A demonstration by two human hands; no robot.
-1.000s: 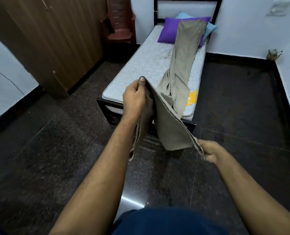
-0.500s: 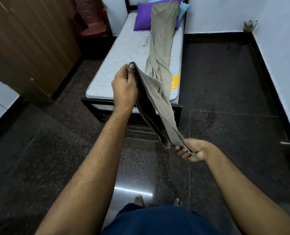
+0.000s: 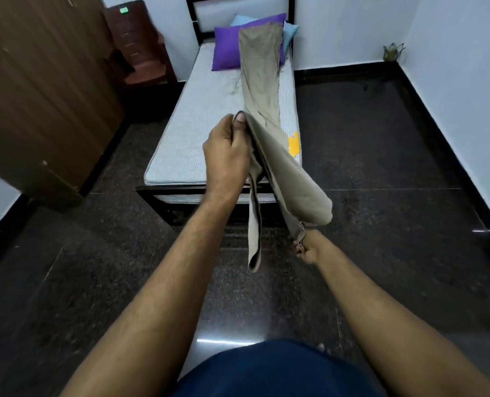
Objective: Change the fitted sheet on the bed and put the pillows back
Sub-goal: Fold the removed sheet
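Lower now than a second ago, your right hand [image 3: 306,249] pinches the beige sheet's [image 3: 262,90] corner while your left hand [image 3: 226,156] grips its edge above, the rest trailing beyond over the bed [image 3: 198,118].

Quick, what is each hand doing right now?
Left hand: fingers and thumb pinch the upper edge of the beige sheet.
Right hand: fingers curled round a lower corner of the same sheet.
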